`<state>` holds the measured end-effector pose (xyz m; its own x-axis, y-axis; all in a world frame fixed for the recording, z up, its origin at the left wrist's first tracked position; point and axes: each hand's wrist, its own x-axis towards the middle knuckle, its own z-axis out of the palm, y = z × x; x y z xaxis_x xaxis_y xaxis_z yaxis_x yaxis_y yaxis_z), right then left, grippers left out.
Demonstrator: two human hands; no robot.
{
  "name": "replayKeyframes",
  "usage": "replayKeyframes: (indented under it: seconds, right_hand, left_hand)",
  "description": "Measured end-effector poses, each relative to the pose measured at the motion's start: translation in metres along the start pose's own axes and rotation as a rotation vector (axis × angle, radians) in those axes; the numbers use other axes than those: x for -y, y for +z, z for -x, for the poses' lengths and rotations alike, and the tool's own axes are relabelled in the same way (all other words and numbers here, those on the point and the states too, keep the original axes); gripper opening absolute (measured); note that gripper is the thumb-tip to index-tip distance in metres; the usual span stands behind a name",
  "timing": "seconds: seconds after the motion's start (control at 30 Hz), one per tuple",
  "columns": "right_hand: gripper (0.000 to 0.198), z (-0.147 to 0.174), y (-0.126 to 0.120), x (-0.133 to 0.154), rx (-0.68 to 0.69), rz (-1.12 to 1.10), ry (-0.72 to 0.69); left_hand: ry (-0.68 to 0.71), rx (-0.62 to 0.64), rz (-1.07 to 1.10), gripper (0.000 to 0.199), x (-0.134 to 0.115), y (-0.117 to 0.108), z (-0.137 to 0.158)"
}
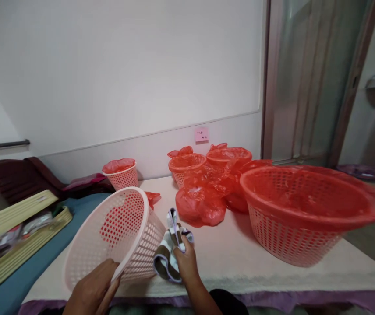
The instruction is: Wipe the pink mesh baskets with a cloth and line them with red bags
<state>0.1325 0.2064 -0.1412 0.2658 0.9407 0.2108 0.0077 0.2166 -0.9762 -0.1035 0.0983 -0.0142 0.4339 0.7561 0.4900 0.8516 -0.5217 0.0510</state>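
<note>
My left hand (93, 286) grips the rim of a pink plastic basket (150, 245) full of small holes. The basket leans on its side, with its mouth tipped toward me and to the left. In my right hand (186, 261) is a bunched cloth (168, 255) with brown, white and pale blue patches and a purple edge. The cloth is right beside the basket's outer wall; whether it touches the wall I cannot tell. My right fingers are closed around it.
A large basket (292, 240) lined with a red plastic bag stands at the right. Tied red bags (201, 205) lie mid-table, before two lined baskets (186, 164). A smaller lined basket (124, 178) stands back left. An open woven case (23, 245) is far left.
</note>
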Motion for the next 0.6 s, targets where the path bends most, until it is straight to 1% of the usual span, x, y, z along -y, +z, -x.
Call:
replayKeyframes:
  seconds: [0.1,0.17,0.2,0.23,0.3,0.33,0.4,0.47,0.5,0.53,0.6]
  right_hand:
    - [0.029,-0.001,-0.01,0.008,-0.011,0.019,-0.032]
    - [0.029,0.002,-0.014,0.019,-0.018,0.027,-0.065]
    - [0.029,0.007,-0.014,0.028,-0.023,0.036,-0.107]
    - [0.031,0.013,-0.013,0.038,-0.023,0.045,-0.165]
    - [0.036,0.028,-0.009,0.061,-0.005,0.077,-0.37]
    - [0.044,0.036,-0.005,0.073,0.045,0.091,-0.47]
    - [0.057,0.046,0.003,0.093,0.125,0.127,-0.603]
    - [0.061,0.043,0.01,0.104,0.135,0.155,-0.654]
    - [0.062,0.037,0.013,0.106,0.123,0.171,-0.657]
    - [0.062,0.029,0.015,0.105,0.109,0.19,-0.644]
    - [0.059,0.008,0.019,0.095,0.107,0.24,-0.57]
  left_hand:
    - [-0.04,-0.03,0.032,0.012,-0.014,-0.007,-0.009]
    - [-0.035,-0.034,0.039,0.014,-0.022,-0.009,-0.014]
    - [-0.025,-0.037,0.03,0.014,-0.025,-0.009,-0.015]
    - [-0.012,-0.038,0.017,0.015,-0.028,-0.009,-0.016]
    - [0.012,-0.038,-0.015,0.014,-0.03,-0.008,-0.017]
    - [0.016,-0.046,-0.032,0.013,-0.031,-0.006,-0.018]
    - [-0.008,-0.049,-0.052,0.011,-0.028,-0.003,-0.019]
    - [-0.036,-0.038,-0.045,0.012,-0.024,-0.002,-0.021]
    - [-0.045,-0.028,-0.034,0.013,-0.022,-0.002,-0.022]
    - [-0.043,-0.017,-0.023,0.014,-0.019,-0.003,-0.023]
    - [-0.021,-0.01,-0.024,0.017,-0.013,-0.005,-0.025]
